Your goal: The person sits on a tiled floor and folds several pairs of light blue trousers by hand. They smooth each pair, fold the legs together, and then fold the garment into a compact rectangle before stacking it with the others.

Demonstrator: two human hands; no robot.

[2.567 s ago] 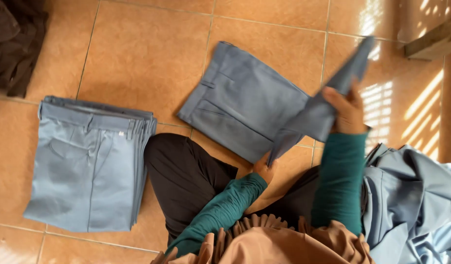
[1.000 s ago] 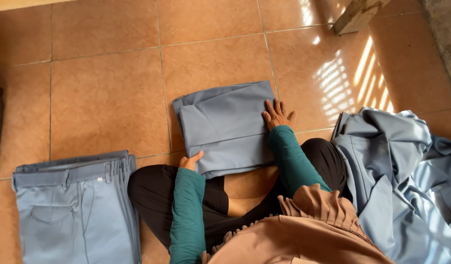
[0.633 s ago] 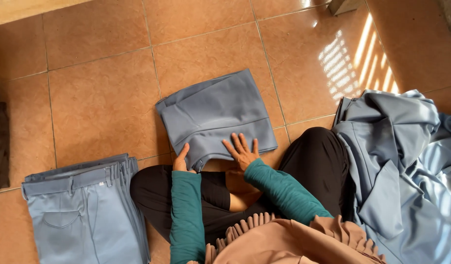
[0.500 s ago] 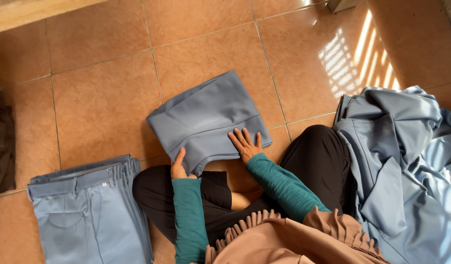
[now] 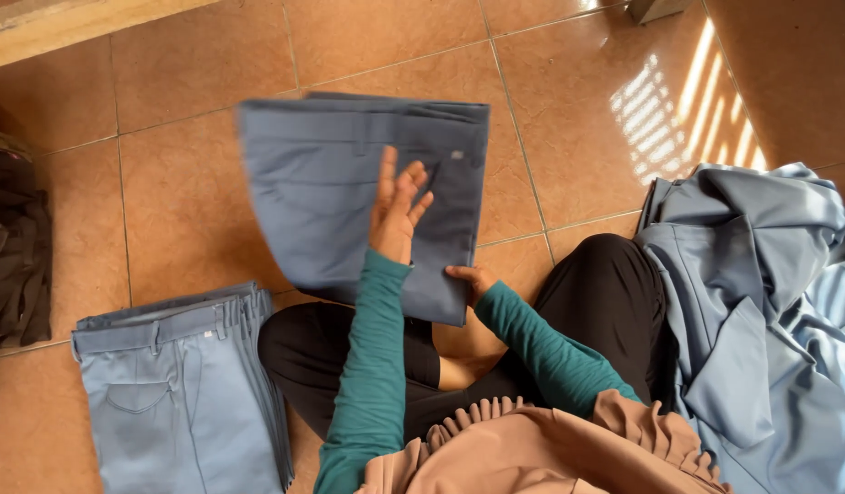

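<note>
Trousers (image 5: 349, 192), folded into a flat blue-grey packet, are up off the tiled floor (image 5: 569, 101) in front of the seated person, with the waistband along the far edge and the near edge hanging toward the knees. Far off to the left of both hands, dark clothing (image 5: 15, 256) lies bunched at the edge of view; nearer, left of the left elbow, a stack (image 5: 175, 393) of pale blue folded trousers sits square on the tiles, waistbands away from the person. The left hand (image 5: 397, 212) lies flat on the top face of the packet, fingers spread and straight, pressing and not gripping. Just right of it and closer to the body, the right hand (image 5: 468, 279) is pinched on the near right corner of the packet, thumb on top and the fingers hidden beneath. Right of that hand, past the dark-clad knee, a loose heap (image 5: 770, 302) of the same blue cloth spills across the floor in sunlit folds. I would judge the packet light and soft; the blur on its left side suggests it flaps easily. It looks slightly slick, so the layers could slide apart. It is not fragile. It is best held at a folded edge or corner with every layer caught together, and a flat palm on the face to keep the fold from opening.
</note>
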